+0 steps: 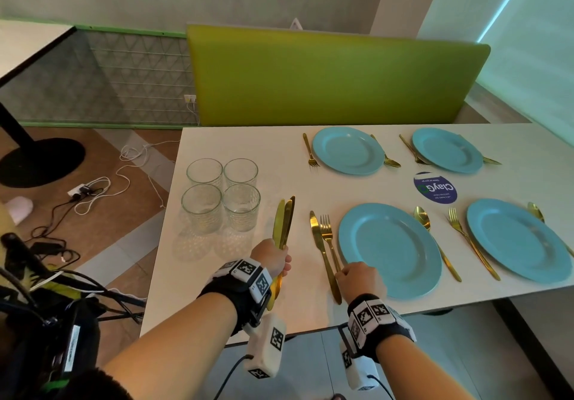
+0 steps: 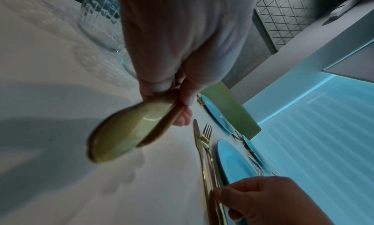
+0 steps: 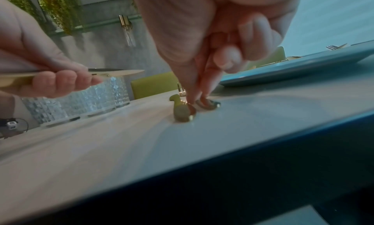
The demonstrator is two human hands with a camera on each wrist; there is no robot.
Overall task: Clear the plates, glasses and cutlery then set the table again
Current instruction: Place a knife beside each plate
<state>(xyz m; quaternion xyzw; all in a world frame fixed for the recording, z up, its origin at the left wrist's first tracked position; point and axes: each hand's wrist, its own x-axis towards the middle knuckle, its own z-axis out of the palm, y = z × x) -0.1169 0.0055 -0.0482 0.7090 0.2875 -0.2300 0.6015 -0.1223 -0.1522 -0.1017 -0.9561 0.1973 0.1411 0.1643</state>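
Note:
On the white table (image 1: 217, 291) lie blue plates, the nearest (image 1: 389, 250) in front of me. Left of it a gold knife (image 1: 320, 244) and fork (image 1: 327, 235) lie side by side. My right hand (image 1: 357, 277) is down on their handle ends. Its thumb sits between the two and, with the forefinger, pinches the fork handle (image 3: 208, 104); the knife handle (image 3: 183, 113) lies flat beside it. My left hand (image 1: 273, 259) grips a bundle of gold knives (image 1: 284, 219) above the table, blades pointing away. Several glasses (image 1: 222, 197) stand together at the left.
Three more plates (image 1: 518, 239) (image 1: 348, 150) (image 1: 447, 150) have forks and spoons beside them. A round blue sticker (image 1: 435, 188) marks the table's middle. A green bench back (image 1: 335, 79) runs behind the table. Cables (image 1: 93, 188) lie on the floor at the left.

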